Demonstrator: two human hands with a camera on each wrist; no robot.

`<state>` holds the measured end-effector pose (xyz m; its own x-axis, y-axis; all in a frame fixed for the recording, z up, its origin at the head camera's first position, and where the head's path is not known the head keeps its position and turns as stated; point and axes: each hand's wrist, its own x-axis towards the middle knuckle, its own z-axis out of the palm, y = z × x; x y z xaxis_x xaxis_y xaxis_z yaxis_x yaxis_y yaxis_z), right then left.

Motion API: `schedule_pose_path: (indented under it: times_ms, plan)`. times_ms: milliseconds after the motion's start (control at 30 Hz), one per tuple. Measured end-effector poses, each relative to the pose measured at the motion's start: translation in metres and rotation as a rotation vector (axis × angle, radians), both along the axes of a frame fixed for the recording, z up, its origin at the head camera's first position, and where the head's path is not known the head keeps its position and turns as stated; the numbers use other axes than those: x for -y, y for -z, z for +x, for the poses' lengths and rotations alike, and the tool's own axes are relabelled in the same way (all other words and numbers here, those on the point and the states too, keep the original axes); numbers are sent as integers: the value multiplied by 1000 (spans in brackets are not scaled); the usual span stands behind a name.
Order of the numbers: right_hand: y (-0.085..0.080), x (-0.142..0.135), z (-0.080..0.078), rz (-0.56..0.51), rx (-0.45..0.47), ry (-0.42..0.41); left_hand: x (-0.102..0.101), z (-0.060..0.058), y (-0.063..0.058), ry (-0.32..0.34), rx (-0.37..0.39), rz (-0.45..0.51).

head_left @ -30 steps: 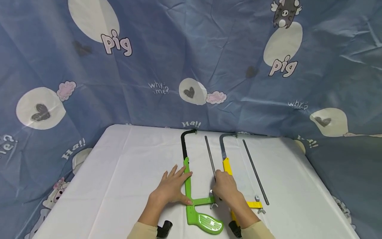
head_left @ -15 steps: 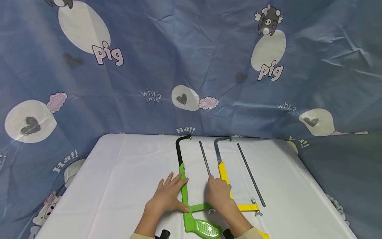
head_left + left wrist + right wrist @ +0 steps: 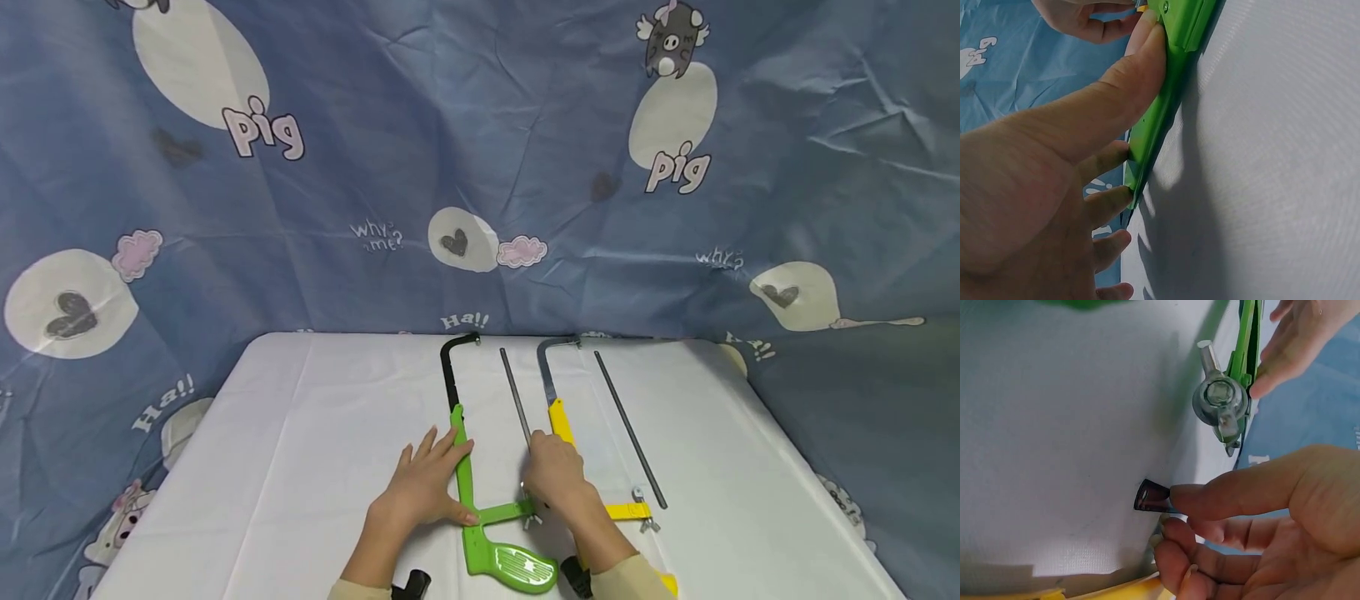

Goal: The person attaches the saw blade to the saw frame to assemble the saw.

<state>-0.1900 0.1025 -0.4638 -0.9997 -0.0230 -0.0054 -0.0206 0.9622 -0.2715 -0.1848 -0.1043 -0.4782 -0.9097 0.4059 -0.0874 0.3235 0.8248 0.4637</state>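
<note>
A green hacksaw frame [image 3: 465,475] with a black bent front lies on the white table. My left hand [image 3: 420,487] rests on it with fingers spread, thumb near the crossbar and fingertips along the side. A dark, thin hacksaw blade [image 3: 514,392] lies to its right. My right hand [image 3: 557,471] pinches this blade close to its near end; in the right wrist view the blade's tip [image 3: 1152,496] with a hole sticks out past the thumb. Close by is the wing nut [image 3: 1219,394] of the green frame. A yellow hacksaw frame [image 3: 561,421] lies partly hidden under my right hand and forearm.
A second hacksaw blade [image 3: 632,429] lies right of the yellow frame. The yellow frame's crossbar [image 3: 628,511] carries its own wing nut [image 3: 649,525]. White cloth covers the table [image 3: 300,467]; a blue printed curtain [image 3: 375,167] hangs behind its far edge.
The head view has tilted and shifted, so everything sits slightly differently in frame. The right hand stays at the blade's near end and the left hand stays on the green frame.
</note>
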Motion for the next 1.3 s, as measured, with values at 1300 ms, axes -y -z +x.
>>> schedule_pose_path:
  times_ms: [1300]
  plan:
    - [-2, 1, -3, -100, 65, 57, 2, 2, -4, -1, 2, 41]
